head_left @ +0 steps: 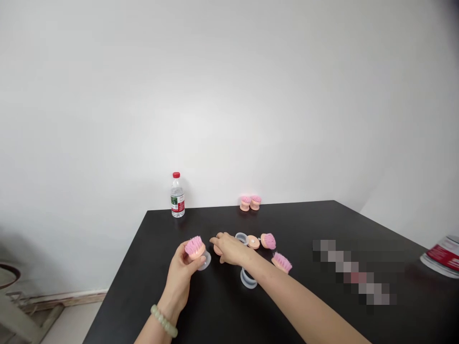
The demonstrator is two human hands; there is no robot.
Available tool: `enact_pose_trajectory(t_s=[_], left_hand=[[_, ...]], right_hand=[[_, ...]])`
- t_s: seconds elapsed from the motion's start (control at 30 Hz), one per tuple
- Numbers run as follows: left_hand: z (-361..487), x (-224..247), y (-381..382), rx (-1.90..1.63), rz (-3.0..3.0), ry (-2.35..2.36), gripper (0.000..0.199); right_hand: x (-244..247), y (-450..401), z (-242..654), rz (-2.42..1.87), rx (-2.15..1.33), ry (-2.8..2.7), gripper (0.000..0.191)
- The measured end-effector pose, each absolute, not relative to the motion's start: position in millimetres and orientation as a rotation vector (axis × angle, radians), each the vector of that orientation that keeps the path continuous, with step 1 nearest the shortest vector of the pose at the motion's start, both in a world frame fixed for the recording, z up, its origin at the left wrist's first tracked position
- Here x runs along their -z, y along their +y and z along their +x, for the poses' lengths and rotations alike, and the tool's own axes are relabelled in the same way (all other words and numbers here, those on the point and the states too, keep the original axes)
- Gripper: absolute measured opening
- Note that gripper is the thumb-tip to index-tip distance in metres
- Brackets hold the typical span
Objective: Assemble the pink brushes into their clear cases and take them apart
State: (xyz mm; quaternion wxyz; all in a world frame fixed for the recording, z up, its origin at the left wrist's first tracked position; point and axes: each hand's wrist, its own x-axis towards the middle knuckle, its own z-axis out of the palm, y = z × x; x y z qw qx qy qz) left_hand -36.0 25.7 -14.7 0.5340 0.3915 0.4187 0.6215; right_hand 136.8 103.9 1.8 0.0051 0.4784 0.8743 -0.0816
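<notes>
My left hand (181, 267) is closed around a small round brush (195, 248) with pink bristles and a peach base. A translucent round piece (205, 261) is by its thumb, against the brush's underside. My right hand (227, 247) reaches across the black table, its thumb and fingers around a peach round part (217, 250) that is mostly hidden. Close to the right wrist lie a translucent grey ring (241, 237), a peach disc (253, 242) and a pink-bristled brush head (268, 241). Another brush head (281, 263) and another grey ring (248, 280) are partly covered by the right forearm.
Two assembled pink brushes (250, 203) stand at the table's back edge by the white wall. A red-capped water bottle (178, 198) is at the back left. A red-and-white labelled plastic package (442, 257) shows at the far right. A blurred-out patch covers part of the black table (301, 306).
</notes>
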Motion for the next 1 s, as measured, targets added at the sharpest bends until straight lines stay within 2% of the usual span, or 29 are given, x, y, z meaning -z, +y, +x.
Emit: enact_pose_trajectory(t_s=[0.1,0.17,0.23,0.37,0.47,0.67,0.9,1.0], left_hand=[[-35.7,12.7,24.7,-1.419,0.763,0.823,0.046],[-35.5,12.3,25.1,-1.416,0.678,0.771,0.042],[-35.4,12.3,25.8,-1.420,0.613,0.752,0.039],[-34.8,13.9,26.9,-1.394,0.508,0.705,0.033],[-33.0,16.6,27.0,-1.377,0.471,0.694,0.030],[-29.7,19.1,26.4,-1.368,0.426,0.699,0.030],[-24.2,16.8,20.3,-1.347,0.475,0.633,0.035],[-21.7,16.9,17.8,-1.340,0.517,0.611,0.035]], right_hand=[[-4.2,92.1,140.6,1.492,0.276,2.821,0.026],[-6.3,81.3,145.3,1.521,0.271,2.894,0.030],[-6.7,68.8,151.1,1.570,0.328,3.040,0.042],[1.3,44.4,159.0,1.693,0.750,3.322,0.056],[11.2,31.1,158.3,1.822,0.983,3.338,0.055],[18.5,21.8,158.1,1.922,1.116,3.370,0.060],[24.1,15.4,157.6,1.775,1.485,3.546,0.054],[26.5,11.8,155.1,1.776,1.405,3.600,0.050]])
